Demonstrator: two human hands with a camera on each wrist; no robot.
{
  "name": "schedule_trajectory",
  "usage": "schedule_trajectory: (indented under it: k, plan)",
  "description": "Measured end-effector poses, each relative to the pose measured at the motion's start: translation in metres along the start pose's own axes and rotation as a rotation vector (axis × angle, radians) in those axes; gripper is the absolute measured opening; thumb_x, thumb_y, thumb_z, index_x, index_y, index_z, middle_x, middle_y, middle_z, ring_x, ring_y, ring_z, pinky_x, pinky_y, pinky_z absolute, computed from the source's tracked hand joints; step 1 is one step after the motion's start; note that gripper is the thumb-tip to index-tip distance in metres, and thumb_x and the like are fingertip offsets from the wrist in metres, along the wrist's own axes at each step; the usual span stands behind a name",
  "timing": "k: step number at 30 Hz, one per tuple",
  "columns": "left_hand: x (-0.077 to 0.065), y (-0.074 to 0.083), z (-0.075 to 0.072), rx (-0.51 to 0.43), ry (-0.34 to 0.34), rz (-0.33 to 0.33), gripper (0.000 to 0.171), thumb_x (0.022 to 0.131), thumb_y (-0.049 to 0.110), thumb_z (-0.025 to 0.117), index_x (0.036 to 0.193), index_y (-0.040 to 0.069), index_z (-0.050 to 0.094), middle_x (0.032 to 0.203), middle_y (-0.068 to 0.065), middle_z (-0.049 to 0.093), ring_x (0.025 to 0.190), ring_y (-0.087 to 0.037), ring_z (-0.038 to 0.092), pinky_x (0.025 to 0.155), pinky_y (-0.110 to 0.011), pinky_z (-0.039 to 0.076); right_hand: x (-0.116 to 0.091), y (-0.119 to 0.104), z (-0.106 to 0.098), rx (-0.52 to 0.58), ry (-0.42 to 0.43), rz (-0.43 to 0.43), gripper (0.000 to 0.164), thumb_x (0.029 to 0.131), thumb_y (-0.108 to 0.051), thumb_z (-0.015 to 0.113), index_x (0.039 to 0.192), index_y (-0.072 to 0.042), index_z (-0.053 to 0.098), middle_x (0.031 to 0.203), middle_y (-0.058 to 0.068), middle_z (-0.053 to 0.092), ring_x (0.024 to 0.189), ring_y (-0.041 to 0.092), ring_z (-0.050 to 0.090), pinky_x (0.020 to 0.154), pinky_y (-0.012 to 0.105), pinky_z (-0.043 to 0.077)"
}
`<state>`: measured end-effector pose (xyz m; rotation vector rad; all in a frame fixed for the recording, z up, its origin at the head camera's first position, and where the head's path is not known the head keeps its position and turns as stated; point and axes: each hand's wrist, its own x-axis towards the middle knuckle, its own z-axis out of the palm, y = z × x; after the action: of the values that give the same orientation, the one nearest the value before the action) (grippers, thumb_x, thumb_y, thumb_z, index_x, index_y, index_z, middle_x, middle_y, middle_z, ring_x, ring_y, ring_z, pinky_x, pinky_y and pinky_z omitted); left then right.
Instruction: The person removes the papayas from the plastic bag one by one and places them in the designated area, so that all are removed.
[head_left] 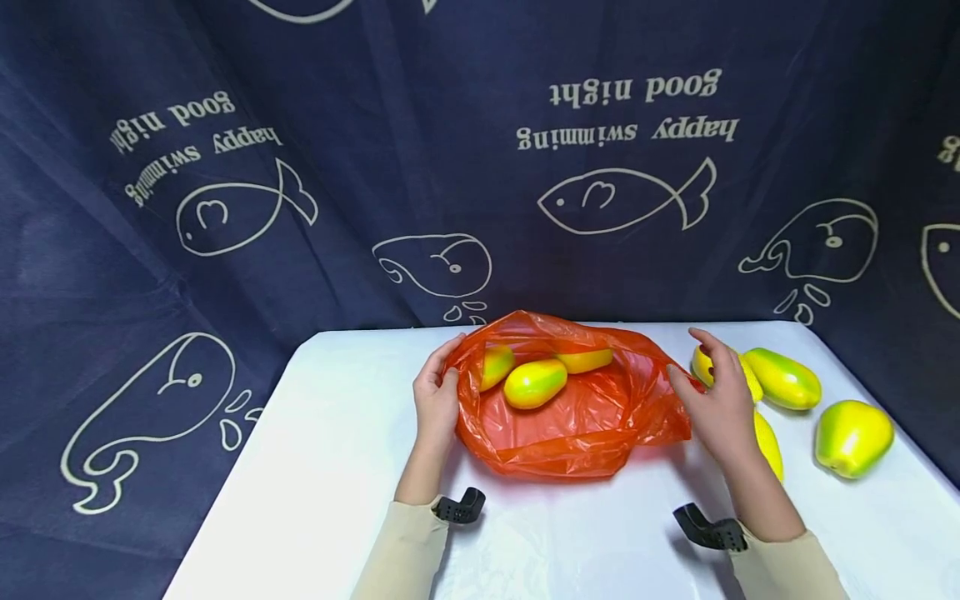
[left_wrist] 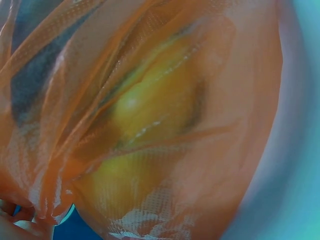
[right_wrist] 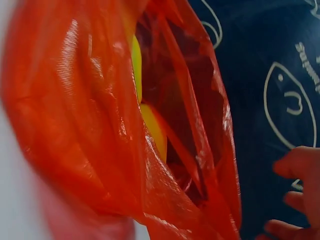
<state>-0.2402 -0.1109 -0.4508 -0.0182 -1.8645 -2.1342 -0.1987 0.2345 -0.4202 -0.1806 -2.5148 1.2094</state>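
Note:
A red plastic bag (head_left: 558, 454) lies with its mouth facing up in the head view. Several yellow-green fruits that look like mangoes are inside, one of them (head_left: 536, 384) in plain sight. My left hand (head_left: 437, 396) pinches the bag's left rim between thumb and fingers. Through the film in the left wrist view, a yellow fruit (left_wrist: 150, 100) shows blurred. At the bag's right end, my right hand (head_left: 722, 408) has its fingers spread, thumb close to the film. The right wrist view shows those fingers (right_wrist: 300, 165) apart from the bag.
Right of the bag, on the white table (head_left: 337, 417), lie a yellow-green fruit (head_left: 783, 379), a larger one (head_left: 854, 438) and yellow fruits (head_left: 768, 446) partly behind my right hand. A dark blue curtain (head_left: 450, 150) with fish drawings hangs behind the table.

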Motion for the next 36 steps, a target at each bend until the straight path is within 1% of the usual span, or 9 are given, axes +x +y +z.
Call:
schedule_trajectory:
  k: [6, 12, 18, 23, 25, 27, 31, 33, 36]
  plan:
    - [0.0, -0.001, 0.0, -0.007, 0.0, -0.025, 0.045, 0.098, -0.001, 0.043, 0.128, 0.023, 0.067, 0.134, 0.005, 0.065, 0.128, -0.014, 0.058, 0.105, -0.023, 0.05, 0.014, 0.011, 0.014, -0.049, -0.073, 0.027, 0.065, 0.096, -0.026, 0.06, 0.154, -0.011, 0.035, 0.151, 0.026, 0.041, 0.135, 0.048, 0.04, 0.105, 0.069, 0.042]
    - [0.0, -0.003, 0.001, 0.001, -0.002, -0.018, 0.044, 0.099, -0.001, 0.043, 0.129, 0.02, 0.066, 0.135, 0.003, 0.065, 0.13, -0.015, 0.058, 0.105, -0.025, 0.05, 0.013, 0.017, 0.02, -0.1, -0.158, 0.1, 0.065, 0.098, -0.029, 0.058, 0.155, -0.011, 0.034, 0.148, 0.028, 0.043, 0.13, 0.048, 0.044, 0.1, 0.064, 0.05]
    - [0.001, -0.002, 0.0, 0.005, -0.003, -0.027, 0.043, 0.1, 0.0, 0.044, 0.129, 0.023, 0.067, 0.135, 0.005, 0.065, 0.129, -0.015, 0.058, 0.104, -0.025, 0.051, 0.013, 0.022, 0.021, -0.022, -0.147, 0.107, 0.058, 0.101, -0.029, 0.054, 0.155, -0.015, 0.037, 0.149, 0.025, 0.047, 0.131, 0.045, 0.048, 0.102, 0.06, 0.05]
    - [0.001, -0.003, -0.001, 0.011, -0.011, -0.024, 0.044, 0.099, 0.0, 0.043, 0.13, 0.022, 0.066, 0.136, 0.004, 0.064, 0.131, -0.014, 0.057, 0.106, -0.027, 0.049, 0.011, 0.027, 0.025, 0.027, -0.182, 0.115, 0.055, 0.102, -0.032, 0.052, 0.154, -0.017, 0.039, 0.15, 0.022, 0.047, 0.132, 0.042, 0.047, 0.102, 0.056, 0.052]
    - [0.001, -0.003, -0.002, 0.014, -0.01, -0.025, 0.045, 0.099, 0.0, 0.043, 0.13, 0.023, 0.066, 0.136, 0.005, 0.064, 0.131, -0.013, 0.056, 0.107, -0.027, 0.049, 0.011, 0.028, 0.026, 0.052, -0.195, 0.126, 0.055, 0.103, -0.033, 0.051, 0.154, -0.019, 0.039, 0.152, 0.02, 0.046, 0.134, 0.04, 0.045, 0.101, 0.049, 0.054]
    - [0.001, -0.003, -0.002, 0.018, -0.009, -0.025, 0.045, 0.099, 0.0, 0.043, 0.129, 0.024, 0.066, 0.136, 0.006, 0.064, 0.131, -0.012, 0.056, 0.108, -0.026, 0.048, 0.01, 0.029, 0.028, 0.083, -0.203, 0.137, 0.054, 0.103, -0.033, 0.051, 0.154, -0.02, 0.039, 0.153, 0.018, 0.045, 0.135, 0.039, 0.044, 0.098, 0.035, 0.056]
    - [0.0, -0.004, -0.001, 0.025, -0.001, -0.017, 0.045, 0.098, 0.0, 0.042, 0.129, 0.023, 0.066, 0.136, 0.005, 0.064, 0.131, -0.013, 0.057, 0.108, -0.025, 0.048, 0.009, 0.029, 0.03, 0.134, -0.172, 0.156, 0.051, 0.104, -0.035, 0.048, 0.152, -0.021, 0.043, 0.153, 0.015, 0.047, 0.134, 0.035, 0.046, 0.083, 0.007, 0.048]
    - [0.001, -0.004, -0.001, 0.03, 0.003, -0.006, 0.046, 0.098, -0.001, 0.042, 0.13, 0.02, 0.066, 0.136, 0.003, 0.064, 0.13, -0.016, 0.057, 0.107, -0.025, 0.049, 0.008, 0.028, 0.03, 0.162, -0.133, 0.163, 0.049, 0.104, -0.037, 0.048, 0.151, -0.022, 0.046, 0.151, 0.013, 0.049, 0.129, 0.029, 0.049, 0.077, 0.001, 0.044]
    - [0.001, -0.004, -0.002, 0.026, 0.002, 0.003, 0.046, 0.097, -0.002, 0.041, 0.131, 0.017, 0.065, 0.138, -0.001, 0.063, 0.13, -0.019, 0.057, 0.105, -0.026, 0.051, 0.007, 0.024, 0.029, 0.201, -0.052, 0.171, 0.047, 0.103, -0.039, 0.049, 0.147, -0.025, 0.051, 0.148, 0.009, 0.054, 0.119, 0.015, 0.052, 0.078, 0.0, 0.045]
